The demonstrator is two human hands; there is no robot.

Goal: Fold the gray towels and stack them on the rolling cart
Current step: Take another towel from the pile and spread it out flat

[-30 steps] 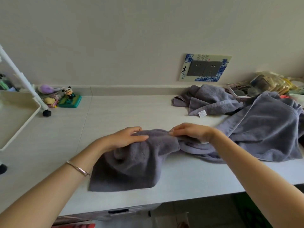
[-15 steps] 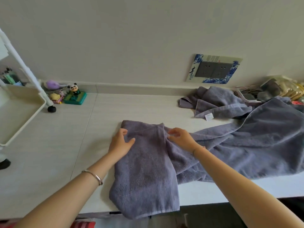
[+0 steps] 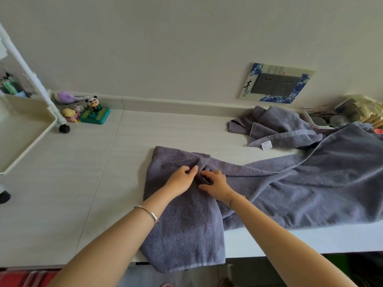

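At our far left stands a white plastic rolling cart (image 3: 27, 129). A wide stretch of pale laminate tabletop (image 3: 83, 183) separates it from a gray terry towel (image 3: 186, 224) at centre, whose near end hangs over the table's front edge. Our left hand (image 3: 181, 180) pinches a raised fold. Our right hand (image 3: 215, 186) lays curled fingers beside it; we cannot tell whether it grips. A larger gray towel (image 3: 310, 187) spreads rightward.

left hand (image 3: 181, 180), right hand (image 3: 215, 186) side by side, gripping gray towel (image 3: 186, 224) on table (image 3: 83, 183), cart (image 3: 20, 125) left
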